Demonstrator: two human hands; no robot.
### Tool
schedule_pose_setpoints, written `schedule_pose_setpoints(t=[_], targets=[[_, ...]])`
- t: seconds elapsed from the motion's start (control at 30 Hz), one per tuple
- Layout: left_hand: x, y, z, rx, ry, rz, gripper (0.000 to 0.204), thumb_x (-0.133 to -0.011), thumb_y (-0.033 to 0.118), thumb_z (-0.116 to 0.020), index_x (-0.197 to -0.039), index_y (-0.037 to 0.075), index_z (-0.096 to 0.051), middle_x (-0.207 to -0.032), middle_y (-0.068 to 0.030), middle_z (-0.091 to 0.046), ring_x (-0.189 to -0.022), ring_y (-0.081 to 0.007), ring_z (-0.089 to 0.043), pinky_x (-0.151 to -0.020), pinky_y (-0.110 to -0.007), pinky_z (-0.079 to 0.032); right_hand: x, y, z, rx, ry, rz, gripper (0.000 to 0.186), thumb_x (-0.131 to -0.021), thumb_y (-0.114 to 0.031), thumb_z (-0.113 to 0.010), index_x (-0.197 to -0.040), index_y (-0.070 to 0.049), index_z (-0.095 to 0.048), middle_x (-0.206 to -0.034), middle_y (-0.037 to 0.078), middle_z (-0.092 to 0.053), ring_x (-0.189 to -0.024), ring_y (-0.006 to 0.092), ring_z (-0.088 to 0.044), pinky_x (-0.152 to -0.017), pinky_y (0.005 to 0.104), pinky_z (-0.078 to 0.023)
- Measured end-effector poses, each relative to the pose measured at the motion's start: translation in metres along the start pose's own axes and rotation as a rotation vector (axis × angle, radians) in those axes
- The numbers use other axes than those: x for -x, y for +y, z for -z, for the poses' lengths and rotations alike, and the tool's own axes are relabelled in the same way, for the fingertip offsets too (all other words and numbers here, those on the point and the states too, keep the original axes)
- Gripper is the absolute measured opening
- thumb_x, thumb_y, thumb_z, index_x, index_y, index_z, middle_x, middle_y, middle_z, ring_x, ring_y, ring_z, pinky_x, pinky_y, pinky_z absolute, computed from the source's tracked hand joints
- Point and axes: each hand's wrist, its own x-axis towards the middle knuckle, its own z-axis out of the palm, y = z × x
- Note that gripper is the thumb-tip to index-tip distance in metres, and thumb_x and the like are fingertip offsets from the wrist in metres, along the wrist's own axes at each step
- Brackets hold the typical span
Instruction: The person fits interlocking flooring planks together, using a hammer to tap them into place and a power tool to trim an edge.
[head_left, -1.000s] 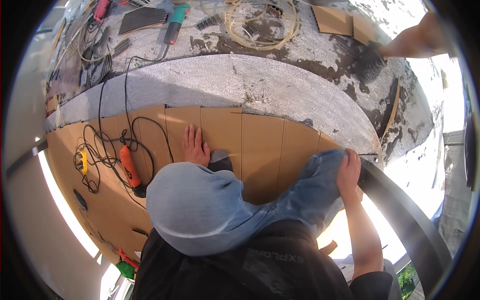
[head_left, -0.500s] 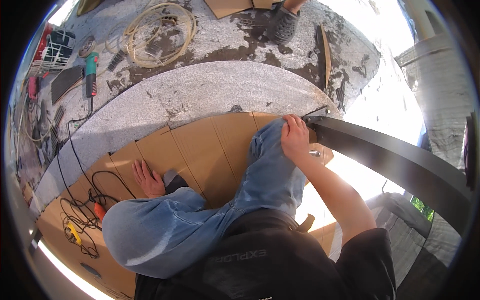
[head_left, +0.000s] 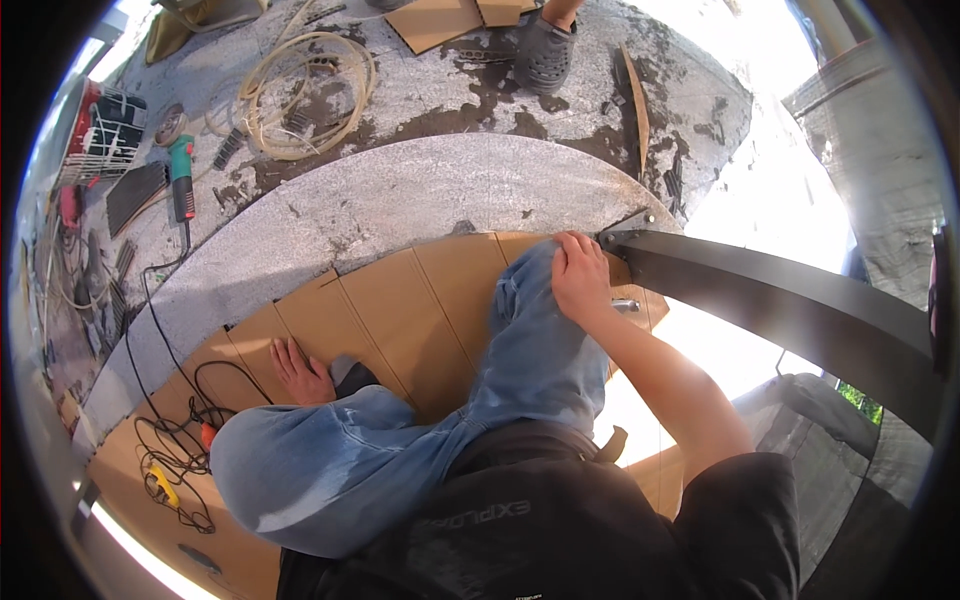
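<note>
Palm down with its fingers stretched out, my left hand lies on the tan grooved boards, holding nothing. Beside it are my dark-shod foot and the folded leg of my blue jeans. My right hand rests over my other knee, fingers draped across the denim and nothing in its grasp. Close to that hand, a dark curved metal beam meets the floor edge at a bolted bracket. A small shiny metal piece sits just below the beam's end, partly hidden by my leg.
Black cable with an orange connector and a yellow tool lies at left. Beyond the grey curved step are a green angle grinder, a coiled hose, board offcuts and another person's grey clog.
The whole view has shifted slightly, showing a little more of the far floor at the top. My hands keep their places on the boards and the knee.
</note>
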Motion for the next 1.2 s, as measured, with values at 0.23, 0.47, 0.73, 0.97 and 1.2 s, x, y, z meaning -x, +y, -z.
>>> schedule_pose_setpoints(t=[0.23, 0.47, 0.73, 0.97, 1.2], targets=[[0.000, 0.000, 0.005, 0.007, -0.016, 0.019, 0.057, -0.098, 0.016, -0.054, -0.153, 0.004, -0.046, -0.164, -0.0196, -0.037, -0.154, -0.0408, -0.030, -0.126, -0.051, -0.027, 0.001, -0.003, -0.002, -0.018, -0.012, -0.011, 0.030, -0.103, -0.023, -0.053, -0.127, -0.010, -0.066, -0.135, 0.009, -0.064, -0.130, 0.0324, -0.055, -0.112, 0.0457, -0.041], [-0.001, 0.008, 0.006, 0.026, -0.015, 0.025, 0.058, -0.096, 0.014, -0.056, -0.152, 0.003, -0.047, -0.164, -0.0203, -0.037, -0.154, -0.0410, -0.030, -0.126, -0.051, -0.026, -0.001, 0.002, -0.001, -0.012, -0.018, 0.006, 0.030, -0.102, -0.022, -0.053, -0.126, -0.010, -0.067, -0.134, 0.009, -0.064, -0.130, 0.0327, -0.055, -0.110, 0.0456, -0.042], [-0.001, -0.002, 0.001, -0.008, 0.012, 0.059, 0.057, -0.094, 0.016, -0.058, -0.149, 0.003, -0.050, -0.163, -0.0204, -0.039, -0.153, -0.0414, -0.032, -0.125, -0.053, -0.028, -0.003, -0.002, 0.001, -0.013, -0.065, -0.005, 0.031, -0.103, -0.020, -0.050, -0.128, -0.008, -0.065, -0.136, 0.013, -0.062, -0.130, 0.0352, -0.054, -0.111, 0.0452, -0.041], [0.003, -0.013, 0.006, 0.062, 0.015, 0.065, 0.057, -0.093, 0.016, -0.061, -0.148, 0.006, -0.052, -0.163, -0.0195, -0.039, -0.153, -0.0407, -0.032, -0.124, -0.053, -0.028, -0.004, 0.003, -0.008, 0.002, -0.057, 0.106, 0.031, -0.104, -0.018, -0.048, -0.127, -0.005, -0.065, -0.132, 0.015, -0.064, -0.125, 0.0376, -0.056, -0.108, 0.0450, -0.043], [0.001, -0.015, 0.009, 0.126, 0.037, 0.049, 0.061, -0.086, 0.016, -0.067, -0.145, 0.005, -0.056, -0.161, -0.0208, -0.041, -0.152, -0.0412, -0.035, -0.118, -0.058, -0.034, -0.003, 0.011, -0.013, 0.006, -0.065, 0.114, 0.032, -0.105, -0.016, -0.046, -0.129, -0.004, -0.063, -0.131, 0.017, -0.064, -0.124, 0.0390, -0.056, -0.108, 0.0461, -0.043]])
